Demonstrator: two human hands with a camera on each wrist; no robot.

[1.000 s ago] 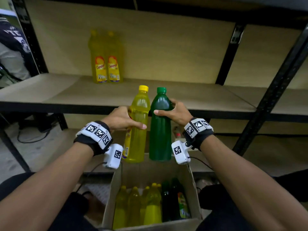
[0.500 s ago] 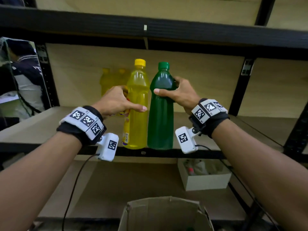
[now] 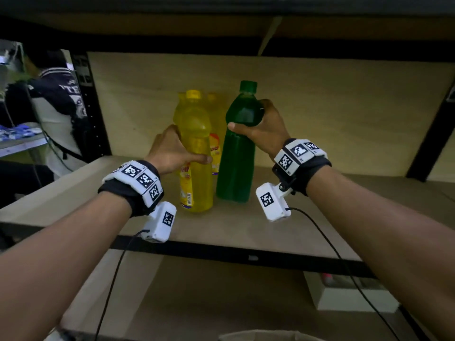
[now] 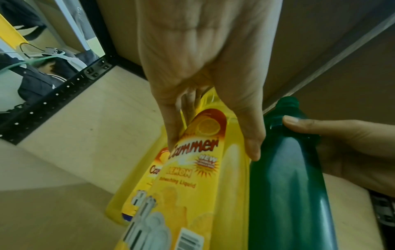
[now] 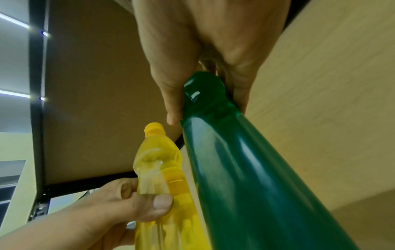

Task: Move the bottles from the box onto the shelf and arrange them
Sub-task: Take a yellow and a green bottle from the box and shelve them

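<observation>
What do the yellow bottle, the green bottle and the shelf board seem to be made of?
Yellow bottle: translucent glossy plastic, probably; liquid shows through, printed label wraps it. Green bottle: smooth, shiny dark plastic by its sharp highlights. Shelf board: matte, pale wood-look board, perhaps particleboard; black front rail looks like painted metal.

My left hand [image 3: 172,153] wraps a yellow bottle [image 3: 197,168], my right hand [image 3: 264,130] grips a green bottle's [image 3: 236,163] shoulder, arms outstretched.

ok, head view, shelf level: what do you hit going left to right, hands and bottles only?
left hand → yellow bottle it grips → green bottle → right hand gripping it. The yellow bottles standing behind overlap the held one, so they are left out.
</observation>
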